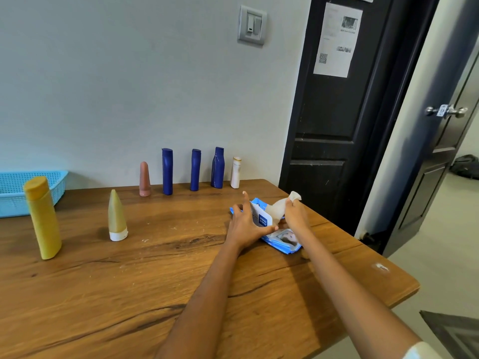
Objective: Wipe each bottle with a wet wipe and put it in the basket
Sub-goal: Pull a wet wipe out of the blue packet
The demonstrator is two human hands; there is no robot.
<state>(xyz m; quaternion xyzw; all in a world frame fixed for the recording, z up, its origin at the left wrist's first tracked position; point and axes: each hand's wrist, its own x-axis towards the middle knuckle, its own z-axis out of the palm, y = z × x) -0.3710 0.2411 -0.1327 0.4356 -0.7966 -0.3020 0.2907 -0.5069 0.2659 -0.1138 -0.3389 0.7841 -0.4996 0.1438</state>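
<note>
1. While the left hand lies on the blue pack of wipes with its fingers spread and nearly straight, its thumb props up the pack's white flap.
2. The right hand reaches in beside it, fingers and thumb pinched together on a white wet wipe, which stands up out of the opening in a crumpled, stretched peak.
3. Both forearms run bare from the lower edge of the view across the wooden table, the right one ending in a bit of white sleeve.
4. The pack lies flat near the table's right edge, its lower end printed with a picture too small to read.
5. Seven bottles stand upright on the table, none touching another.
6. A tall yellow bottle stands nearest on the left, cap up.
7. A pale green tube stands on its white cap to the right of it.
8. Along the wall, left to right: a pink tube, three dark blue bottles, and a small white bottle with a gold cap.
9. A light blue basket with mesh walls sits at the far left, behind the yellow bottle, with nothing visible inside.
</note>
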